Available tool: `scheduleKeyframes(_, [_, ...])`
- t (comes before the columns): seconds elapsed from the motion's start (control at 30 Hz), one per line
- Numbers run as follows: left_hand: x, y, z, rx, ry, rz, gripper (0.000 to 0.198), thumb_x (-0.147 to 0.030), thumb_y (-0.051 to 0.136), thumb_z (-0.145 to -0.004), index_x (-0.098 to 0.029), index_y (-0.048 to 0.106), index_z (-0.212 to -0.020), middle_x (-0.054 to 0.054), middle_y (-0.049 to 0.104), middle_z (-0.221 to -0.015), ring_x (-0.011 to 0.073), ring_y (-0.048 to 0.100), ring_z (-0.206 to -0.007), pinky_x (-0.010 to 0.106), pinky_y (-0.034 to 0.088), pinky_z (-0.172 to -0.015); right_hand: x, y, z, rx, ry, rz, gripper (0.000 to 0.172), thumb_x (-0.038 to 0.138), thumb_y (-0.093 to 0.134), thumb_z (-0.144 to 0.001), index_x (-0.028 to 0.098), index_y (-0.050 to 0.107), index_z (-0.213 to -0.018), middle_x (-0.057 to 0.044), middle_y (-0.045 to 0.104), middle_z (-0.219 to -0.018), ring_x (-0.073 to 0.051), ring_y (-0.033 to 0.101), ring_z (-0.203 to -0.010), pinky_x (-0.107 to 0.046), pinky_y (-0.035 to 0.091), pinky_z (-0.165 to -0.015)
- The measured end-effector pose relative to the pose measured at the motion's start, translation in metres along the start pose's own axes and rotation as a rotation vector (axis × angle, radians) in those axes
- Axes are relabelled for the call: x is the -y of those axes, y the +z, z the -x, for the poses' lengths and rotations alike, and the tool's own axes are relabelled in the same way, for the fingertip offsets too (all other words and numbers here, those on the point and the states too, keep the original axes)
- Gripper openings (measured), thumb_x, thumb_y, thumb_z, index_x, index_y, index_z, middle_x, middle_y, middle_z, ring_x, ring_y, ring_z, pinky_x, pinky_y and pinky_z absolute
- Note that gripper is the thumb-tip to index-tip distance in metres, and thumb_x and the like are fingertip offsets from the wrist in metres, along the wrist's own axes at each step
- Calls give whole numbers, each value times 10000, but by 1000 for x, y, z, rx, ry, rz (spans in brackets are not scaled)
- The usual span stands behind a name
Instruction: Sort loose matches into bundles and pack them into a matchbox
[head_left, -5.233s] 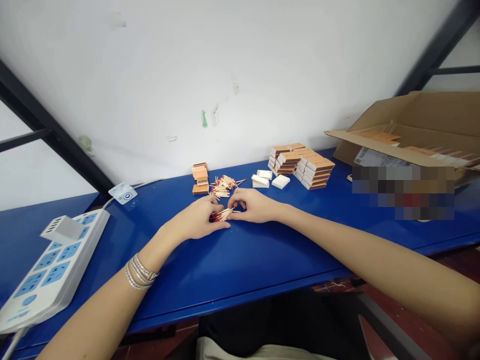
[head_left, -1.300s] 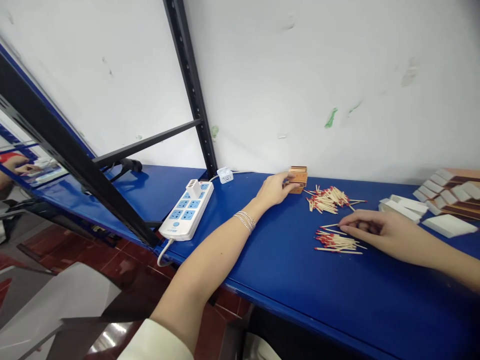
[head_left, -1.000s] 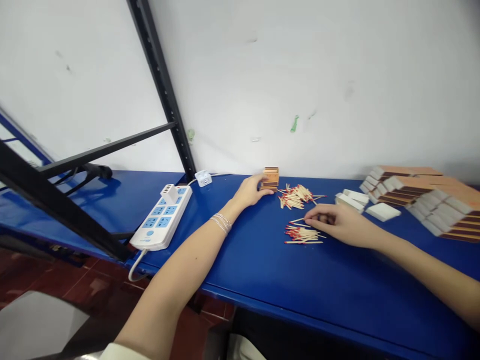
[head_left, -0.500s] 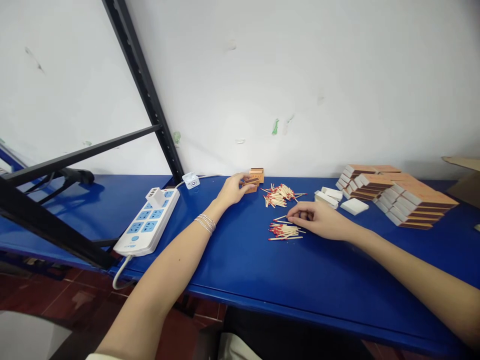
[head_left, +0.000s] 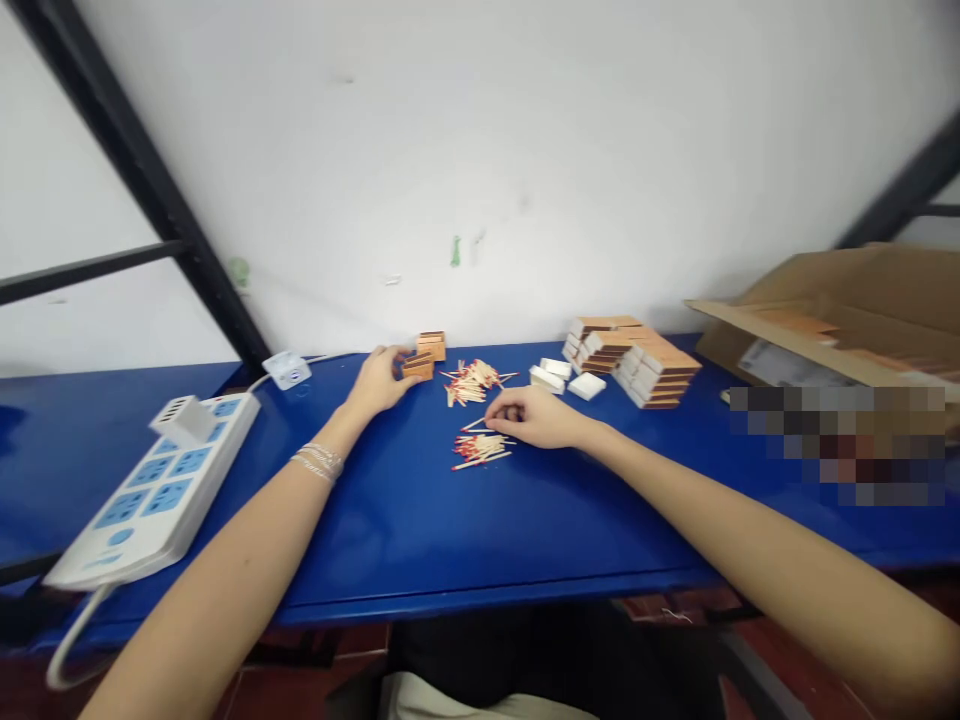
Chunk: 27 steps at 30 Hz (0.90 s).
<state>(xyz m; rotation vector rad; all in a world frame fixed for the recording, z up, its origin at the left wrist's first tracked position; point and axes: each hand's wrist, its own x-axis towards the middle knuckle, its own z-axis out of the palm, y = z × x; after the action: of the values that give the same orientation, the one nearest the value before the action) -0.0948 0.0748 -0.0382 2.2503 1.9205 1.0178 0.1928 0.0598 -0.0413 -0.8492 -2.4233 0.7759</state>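
Our left hand (head_left: 375,382): arm from 7 o'clock, gripping orange matchbox (head_left: 417,366) at table's 12 o'clock | our right hand (head_left: 537,417): arm from 4 o'clock, half-curled above loose red-tipped matches (head_left: 480,450), pinch unclear | blue table (head_left: 375,530)

Red-tipped matches (head_left: 480,450), orange matchboxes (head_left: 658,356), blue bench (head_left: 420,540)

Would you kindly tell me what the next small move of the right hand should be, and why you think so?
Probably gather the loose matches into a tighter bunch: they lie scattered on the blue table, right under the fingers of the right hand, while the left hand is busy at the matchbox.
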Motion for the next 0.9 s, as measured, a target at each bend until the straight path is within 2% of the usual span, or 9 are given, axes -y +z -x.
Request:
scheduleKeyframes(0.07, [1, -1, -3, 10, -33, -41, 559, -398, 770, -688, -162, 605, -1166, 83, 625, -1038, 178, 615, -766, 345, 512, -816, -1, -1, -2, -3, -1, -2, 209, 323, 612, -807, 144, 708, -860, -29, 653, -698, -110, 520, -578, -236, 414, -562])
scheduleKeyframes(0.17, [1, -3, -5, -8, -71, -82, 574, -444, 771, -668, -155, 608, -1136, 70, 618, -947, 209, 615, -832, 352, 504, -838, -2, -1, -4, 7, -12, -17, 181, 287, 628, -802, 139, 712, -864, -25, 658, -706, -102, 527, -579, -223, 416, -559])
scheduleKeyframes(0.3, [-1, -4, -6, -18, -107, -99, 519, -386, 771, -664, -157, 614, -1102, 46, 635, -850, 219, 624, -813, 361, 500, -838, -1, -3, -5, 5, -23, -16, 170, 268, 634, -806, 132, 717, -866, -30, 665, -725, -99, 538, -588, -218, 423, -571])
scheduleKeyframes(0.57, [-2, 5, -5, -40, -165, 113, 462, -182, 695, -701, -152, 559, -1141, 75, 629, -1054, 118, 643, -674, 285, 556, -725, -2, -3, -3, 14, -47, -6, 188, 287, 636, -801, 137, 718, -878, -36, 677, -737, -102, 537, -577, -223, 413, -557])
scheduleKeyframes(0.73, [-1, 10, -1, -95, -160, 118, 396, -138, 687, -724, -144, 568, -1101, 85, 586, -1053, 103, 639, -663, 289, 582, -724, -3, -1, -2, 31, -25, -23, 205, 311, 623, -793, 143, 716, -866, -38, 673, -723, -118, 550, -596, -236, 427, -570])
scheduleKeyframes(0.9, [0, 13, -1, -94, -154, 145, 358, -113, 658, -753, -143, 564, -1097, 94, 562, -1062, 119, 651, -745, 298, 593, -766, -1, -1, -2, 37, 14, -22, 212, 323, 615, -788, 149, 714, -860, -42, 670, -724, -129, 557, -612, -248, 433, -583])
